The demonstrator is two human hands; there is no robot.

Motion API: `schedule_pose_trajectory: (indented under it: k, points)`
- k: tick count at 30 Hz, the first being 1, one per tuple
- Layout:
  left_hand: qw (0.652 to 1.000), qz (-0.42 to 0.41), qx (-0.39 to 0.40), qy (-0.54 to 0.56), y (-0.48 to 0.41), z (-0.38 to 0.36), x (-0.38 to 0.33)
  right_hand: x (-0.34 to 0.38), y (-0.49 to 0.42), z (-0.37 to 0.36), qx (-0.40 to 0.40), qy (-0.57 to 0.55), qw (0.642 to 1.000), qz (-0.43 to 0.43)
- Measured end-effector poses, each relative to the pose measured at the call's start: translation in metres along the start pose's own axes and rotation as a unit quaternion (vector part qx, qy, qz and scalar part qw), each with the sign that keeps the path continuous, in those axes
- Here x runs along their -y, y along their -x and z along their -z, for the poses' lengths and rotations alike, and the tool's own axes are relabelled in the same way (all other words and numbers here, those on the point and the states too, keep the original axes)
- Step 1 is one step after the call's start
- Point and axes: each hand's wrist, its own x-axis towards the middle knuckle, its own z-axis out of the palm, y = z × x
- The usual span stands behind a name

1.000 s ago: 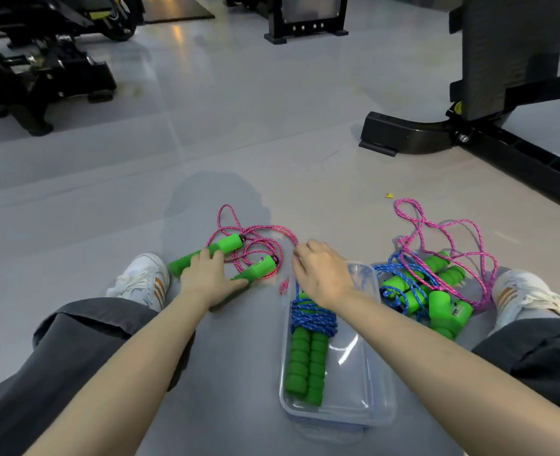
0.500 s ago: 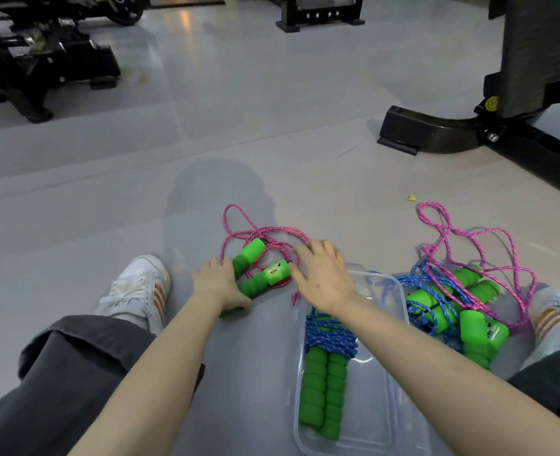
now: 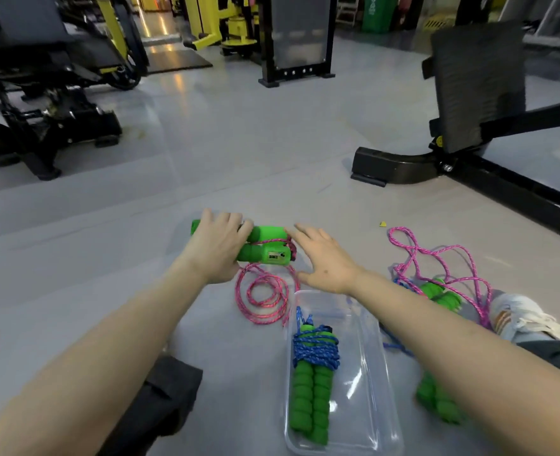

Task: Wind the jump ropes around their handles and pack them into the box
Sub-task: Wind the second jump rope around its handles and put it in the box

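Observation:
My left hand (image 3: 217, 250) grips two green foam handles (image 3: 265, 246) held side by side and lifted above the floor. Their pink rope (image 3: 262, 296) hangs down in loose coils. My right hand (image 3: 324, 261) hovers just right of the handle ends, fingers spread, holding nothing. A clear plastic box (image 3: 370, 357) sits on the floor between my legs. In it lies a wound jump rope with blue cord (image 3: 315, 350) wrapped around its green handles. More green handles with tangled pink rope (image 3: 436, 258) and blue rope lie right of the box, partly hidden by my right arm.
Black gym machine base (image 3: 400, 166) stands ahead on the right, another machine (image 3: 41, 126) at the far left. My white shoe (image 3: 519, 317) rests at the right. A small yellow scrap (image 3: 383, 223) lies on the grey floor.
My left hand has brought the two handles together and lifted them up and forward, with the pink rope now dangling. My right hand has come off the rope and opened. The view has tilted up.

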Motion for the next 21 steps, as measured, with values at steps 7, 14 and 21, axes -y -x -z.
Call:
schedule_pose_trajectory:
  k: [7,14,21]
  points:
    - [0.987,-0.012,-0.057,0.150,-0.005,0.083,0.023,0.009,0.013,0.069,-0.064,-0.471,0.879,-0.048]
    - [0.904,0.003,0.042,0.425,-0.014,0.131,0.016,0.001,0.019,0.100,-0.119,-0.538,0.834,-0.025]
    - [0.751,0.025,0.116,0.650,-0.033,0.140,0.022,-0.016,0.025,0.114,-0.015,-0.626,0.777,-0.072]
